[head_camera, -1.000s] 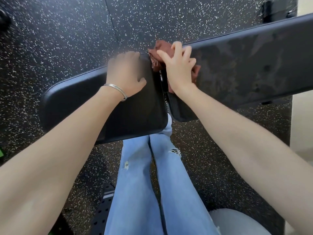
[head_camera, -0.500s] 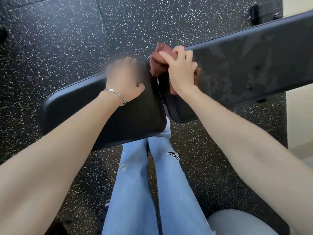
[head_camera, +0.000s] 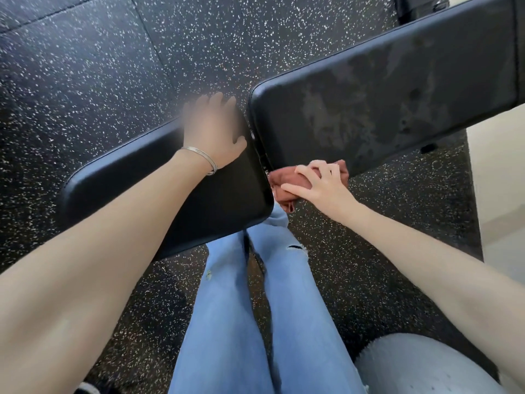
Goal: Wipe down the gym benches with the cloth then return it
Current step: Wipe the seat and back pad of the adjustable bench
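Note:
A black padded gym bench runs across the view in two parts: a seat pad on the left and a long back pad on the right, streaked with damp marks. My left hand rests flat on the seat pad's far right corner, a thin bracelet on the wrist. My right hand presses a reddish-brown cloth against the near edge of the back pad, close to the gap between the pads. The fingers lie spread over the bunched cloth, part of which hangs below the edge.
Black speckled rubber flooring surrounds the bench. My legs in light blue jeans stand close against its near side. A pale wall or floor strip lies at the right. A dark frame part shows at top right.
My right hand has drawn the cloth from the far edge of the back pad across to its near edge. My left hand has stayed on the seat pad.

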A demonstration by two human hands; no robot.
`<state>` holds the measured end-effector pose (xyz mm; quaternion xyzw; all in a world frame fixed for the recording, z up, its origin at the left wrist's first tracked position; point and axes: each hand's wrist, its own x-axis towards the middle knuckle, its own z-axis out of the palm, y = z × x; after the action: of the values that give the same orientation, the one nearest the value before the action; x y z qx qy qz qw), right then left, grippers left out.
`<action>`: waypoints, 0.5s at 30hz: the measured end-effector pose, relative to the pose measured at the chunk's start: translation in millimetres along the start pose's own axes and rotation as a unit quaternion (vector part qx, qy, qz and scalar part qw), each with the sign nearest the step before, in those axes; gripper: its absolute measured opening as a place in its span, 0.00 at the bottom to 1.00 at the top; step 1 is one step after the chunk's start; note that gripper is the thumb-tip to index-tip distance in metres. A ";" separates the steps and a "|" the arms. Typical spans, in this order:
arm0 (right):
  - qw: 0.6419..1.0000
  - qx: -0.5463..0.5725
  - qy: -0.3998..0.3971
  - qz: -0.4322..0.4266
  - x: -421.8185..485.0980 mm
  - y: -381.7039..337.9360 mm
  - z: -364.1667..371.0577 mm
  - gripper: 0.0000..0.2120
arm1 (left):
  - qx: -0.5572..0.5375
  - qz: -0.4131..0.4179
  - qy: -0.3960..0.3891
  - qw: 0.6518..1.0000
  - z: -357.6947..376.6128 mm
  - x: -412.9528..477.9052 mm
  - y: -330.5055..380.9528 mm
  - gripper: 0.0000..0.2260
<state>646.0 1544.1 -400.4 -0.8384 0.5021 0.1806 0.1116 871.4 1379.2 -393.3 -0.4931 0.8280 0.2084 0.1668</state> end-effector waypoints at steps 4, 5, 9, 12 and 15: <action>1.000 0.006 -0.009 -0.029 2.2 7.8 -4.6 0.26 | 0.015 0.015 -0.006 1.000 -0.3 0.9 -0.9 0.31; 1.000 0.016 -0.005 -0.024 7.0 8.7 -7.3 0.27 | 0.017 0.014 -0.005 1.000 0.8 0.8 -1.3 0.31; 0.974 0.151 0.041 0.166 64.8 13.1 -38.2 0.21 | 0.010 0.000 0.002 1.000 6.8 0.6 2.2 0.32; 0.961 0.157 0.045 0.223 135.6 16.0 -60.2 0.22 | -0.007 -0.014 0.014 1.000 7.7 5.6 1.5 0.33; 0.971 0.114 0.040 0.206 178.6 28.1 -64.4 0.19 | -0.015 -0.033 0.019 0.999 8.0 12.1 2.0 0.33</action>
<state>710.4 1364.0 -416.0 -0.7051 0.6854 0.1073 0.1470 864.5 1375.0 -405.7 -0.5263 0.8113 0.2058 0.1500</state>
